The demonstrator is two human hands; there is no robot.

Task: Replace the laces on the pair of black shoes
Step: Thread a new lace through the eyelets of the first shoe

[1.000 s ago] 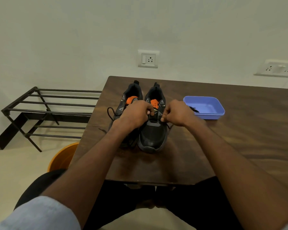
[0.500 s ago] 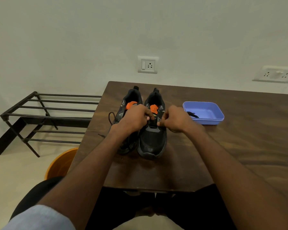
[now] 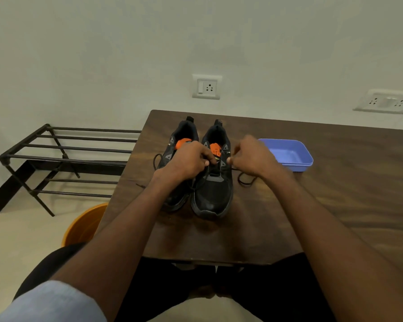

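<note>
**Two hands work a black lace on the right-hand shoe of a pair on a wooden table**

A pair of black sports shoes sits side by side on a dark brown wooden table [image 3: 335, 182], toes pointing toward the person and heels toward the wall. The right shoe [image 3: 213, 194] is a black mesh trainer with a smooth rounded toe, small grey triangular marks along the eyelets and a bright orange tongue lining with a printed label. The left shoe [image 3: 172, 201], touching it on its left side, has the same orange lining and is largely covered by a forearm.

Over the right shoe's eyelets, the left hand [image 3: 189, 161] has its fingers curled, thumb and fingertips pinched together on a black lace [image 3: 244, 180] at the tongue. The right hand [image 3: 254, 159], just right of the shoe's upper, is also curled and pinches the lace between thumb and forefinger; it is slightly blurred. From that hand the lace runs down and loops loose on the table just right of the shoe. Another dark lace loop [image 3: 156, 161] curves out to the left of the left shoe.

Right of the shoes, near the right hand, stands a shallow blue plastic tray [image 3: 298, 163]. Left of the table stands a black metal rack [image 3: 56, 156] of horizontal bars on the pale floor, and an orange bucket [image 3: 84, 226] shows beside the table's near left corner. Behind the shoes, on the white wall, is a switch socket [image 3: 206, 87]; a second socket plate [image 3: 386, 102] lies further right.
</note>
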